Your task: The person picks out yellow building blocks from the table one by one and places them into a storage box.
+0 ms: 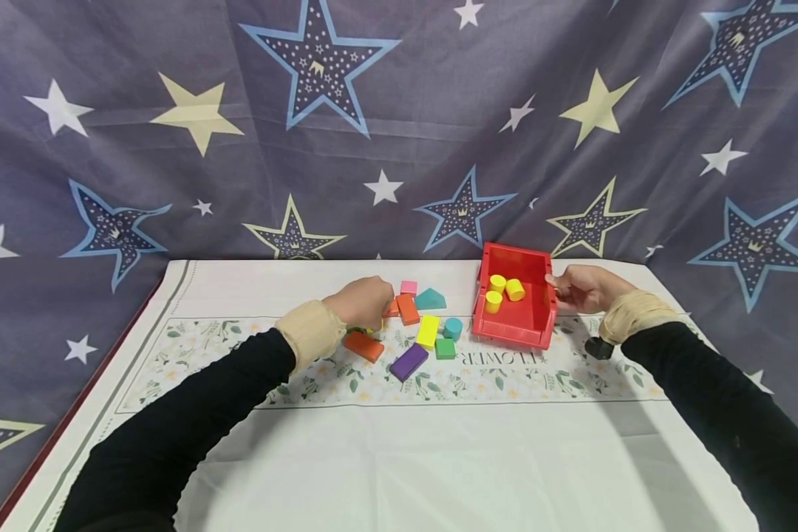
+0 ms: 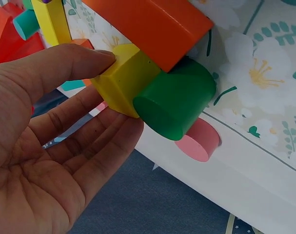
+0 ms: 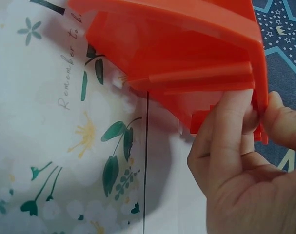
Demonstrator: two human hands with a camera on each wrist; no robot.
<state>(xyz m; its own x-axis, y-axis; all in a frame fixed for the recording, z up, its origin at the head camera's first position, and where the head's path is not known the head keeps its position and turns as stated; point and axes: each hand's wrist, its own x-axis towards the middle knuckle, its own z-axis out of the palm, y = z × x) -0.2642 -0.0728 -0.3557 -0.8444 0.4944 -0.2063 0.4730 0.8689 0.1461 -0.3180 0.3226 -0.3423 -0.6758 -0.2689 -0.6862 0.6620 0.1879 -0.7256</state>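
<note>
My left hand (image 1: 362, 301) reaches into the group of blocks. In the left wrist view its thumb and fingertips pinch a yellow block (image 2: 126, 80) with flat faces. A green cylinder (image 2: 176, 100) touches that block, and an orange block (image 2: 152, 29) lies against both. Beyond the cylinder a pink round block (image 2: 200, 140) rests on the cloth. My right hand (image 1: 587, 288) grips the side wall of a red plastic bin (image 1: 517, 336), thumb on one face and fingers on the other. Three yellow cylinders (image 1: 494, 301) lie inside the bin.
Between hand and bin lie a purple block (image 1: 409, 362), a yellow block (image 1: 428, 332), a green block (image 1: 445, 349), a teal cylinder (image 1: 452, 328), a teal triangular block (image 1: 430, 298), a pink block (image 1: 408, 287) and orange blocks (image 1: 408, 309). A starry curtain (image 1: 399, 148) hangs behind the table.
</note>
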